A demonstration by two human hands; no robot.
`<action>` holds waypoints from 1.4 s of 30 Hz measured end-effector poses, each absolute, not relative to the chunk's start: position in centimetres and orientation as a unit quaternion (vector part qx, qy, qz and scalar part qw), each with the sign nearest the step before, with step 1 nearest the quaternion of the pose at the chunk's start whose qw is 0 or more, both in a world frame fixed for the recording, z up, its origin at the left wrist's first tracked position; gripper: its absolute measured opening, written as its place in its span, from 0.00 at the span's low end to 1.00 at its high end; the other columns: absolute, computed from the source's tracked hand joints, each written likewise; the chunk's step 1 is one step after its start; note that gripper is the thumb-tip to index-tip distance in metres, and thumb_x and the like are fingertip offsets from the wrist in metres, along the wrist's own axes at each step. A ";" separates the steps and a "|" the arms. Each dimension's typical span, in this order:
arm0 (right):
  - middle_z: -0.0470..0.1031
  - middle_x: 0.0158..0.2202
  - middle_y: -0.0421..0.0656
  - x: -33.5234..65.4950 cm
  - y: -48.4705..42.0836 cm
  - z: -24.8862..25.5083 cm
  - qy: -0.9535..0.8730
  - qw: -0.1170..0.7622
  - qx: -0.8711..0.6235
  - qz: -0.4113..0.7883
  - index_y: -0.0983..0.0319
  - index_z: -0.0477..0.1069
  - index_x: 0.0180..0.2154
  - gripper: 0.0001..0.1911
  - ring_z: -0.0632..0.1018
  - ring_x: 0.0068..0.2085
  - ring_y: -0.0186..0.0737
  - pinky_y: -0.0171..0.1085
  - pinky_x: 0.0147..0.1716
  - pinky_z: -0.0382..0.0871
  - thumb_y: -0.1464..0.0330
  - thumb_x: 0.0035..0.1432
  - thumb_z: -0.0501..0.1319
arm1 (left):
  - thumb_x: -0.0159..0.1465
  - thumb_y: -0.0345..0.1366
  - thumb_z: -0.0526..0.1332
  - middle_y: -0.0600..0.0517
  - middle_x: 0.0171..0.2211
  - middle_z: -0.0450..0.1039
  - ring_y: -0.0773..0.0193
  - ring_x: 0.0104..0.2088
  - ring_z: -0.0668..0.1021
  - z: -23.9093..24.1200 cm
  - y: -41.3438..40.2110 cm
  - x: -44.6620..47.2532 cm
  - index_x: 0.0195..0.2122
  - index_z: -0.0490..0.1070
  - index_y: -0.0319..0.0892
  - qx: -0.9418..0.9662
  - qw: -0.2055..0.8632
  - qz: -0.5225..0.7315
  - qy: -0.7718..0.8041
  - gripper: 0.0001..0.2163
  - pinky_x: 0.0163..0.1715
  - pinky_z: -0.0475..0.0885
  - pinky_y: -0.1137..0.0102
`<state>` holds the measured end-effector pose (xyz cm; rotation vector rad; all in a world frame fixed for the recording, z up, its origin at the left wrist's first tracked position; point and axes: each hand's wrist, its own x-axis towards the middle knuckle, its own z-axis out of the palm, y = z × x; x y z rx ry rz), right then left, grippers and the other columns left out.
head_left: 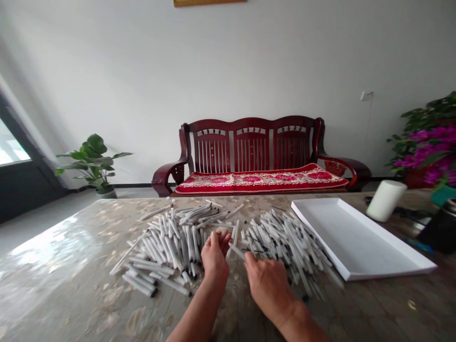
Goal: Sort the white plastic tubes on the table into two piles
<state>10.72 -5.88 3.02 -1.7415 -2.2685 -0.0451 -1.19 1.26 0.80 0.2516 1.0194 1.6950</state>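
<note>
Left hand (214, 256): back upward, fingers curled in toward the palm, tips at the gap between two heaps. Grip on anything inside the curl: cannot tell.

Right hand (266, 281): just beside the left, nearer the body. Thumb and forefinger pinched on the near end of a thin white plastic tube (237, 251).

Long axis of the tube: slanted, held end low and right, free end up and left, pointing at the left fingertips. Free end very near the left hand; touching or apart, not resolvable. Left hand the nearer of the two to that free end.

Outward, left: loose heap of white plastic tubes with dark tips (171, 244), mostly fanned with long axes running away from the body, a few strays crosswise at the near edge.

Outward, right: second heap of like white tubes (285, 237), close against the far side of the right hand, axes slanting toward the far left.

Further right: shallow white rectangular tray (356, 247), near the second heap; behind it an upright white cylinder (386, 200) and a dark round container (441, 232).

All on a glossy mottled beige desk (71, 256). Beyond the desk: dark red wooden bench with a red patterned cushion (252, 142).
</note>
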 end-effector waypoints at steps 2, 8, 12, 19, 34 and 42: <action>0.80 0.25 0.45 11.2 -5.8 2.8 -0.778 0.140 -0.611 -0.044 0.60 0.72 0.38 0.11 0.82 0.29 0.41 0.33 0.24 0.60 0.72 0.67 0.51 | 0.57 0.42 0.66 0.49 0.26 0.79 0.64 0.26 0.81 0.2 1.8 -1.7 0.29 0.71 0.39 0.167 0.539 0.695 0.445 0.10 0.28 0.75 0.71; 0.81 0.39 0.48 13.6 -4.2 1.9 -0.716 0.174 -0.673 -0.059 0.60 0.69 0.51 0.13 0.82 0.35 0.42 0.35 0.28 0.66 0.71 0.66 0.56 | 0.57 0.40 0.65 0.45 0.40 0.81 0.56 0.42 0.82 -1.6 2.2 -0.8 0.47 0.76 0.38 0.464 0.441 0.578 0.506 0.17 0.43 0.74 0.66; 0.77 0.46 0.50 14.4 -3.8 1.4 -0.710 0.232 -0.658 -0.092 0.60 0.70 0.53 0.16 0.79 0.44 0.47 0.41 0.40 0.70 0.71 0.64 0.57 | 0.62 0.31 0.57 0.45 0.52 0.76 0.56 0.51 0.77 -0.5 1.7 -2.2 0.55 0.73 0.42 0.613 0.258 0.448 0.597 0.19 0.51 0.69 0.65; 0.66 0.63 0.40 12.7 -3.9 -0.2 -0.828 0.237 -0.505 -0.056 0.49 0.68 0.58 0.24 0.60 0.66 0.50 0.53 0.65 0.46 0.69 0.61 0.60 | 0.65 0.35 0.55 0.44 0.46 0.76 0.50 0.47 0.76 2.8 0.4 -6.5 0.49 0.75 0.45 0.674 -0.001 0.115 0.730 0.15 0.46 0.68 0.61; 0.70 0.61 0.42 16.3 -1.0 -0.6 -0.794 0.204 -0.567 -0.074 0.54 0.74 0.53 0.19 0.58 0.68 0.45 0.52 0.67 0.38 0.72 0.65 0.53 | 0.64 0.27 0.51 0.43 0.48 0.76 0.54 0.46 0.80 2.6 -0.1 -6.0 0.56 0.67 0.46 0.685 0.067 0.034 0.725 0.20 0.38 0.70 0.66; 0.69 0.61 0.43 16.6 -1.2 -0.1 -0.775 0.272 -0.562 -0.093 0.53 0.73 0.53 0.18 0.62 0.66 0.49 0.57 0.65 0.46 0.70 0.62 0.60 | 0.62 0.29 0.52 0.43 0.46 0.78 0.55 0.45 0.80 2.2 0.2 -5.9 0.52 0.70 0.41 0.647 0.134 0.165 0.733 0.18 0.39 0.68 0.68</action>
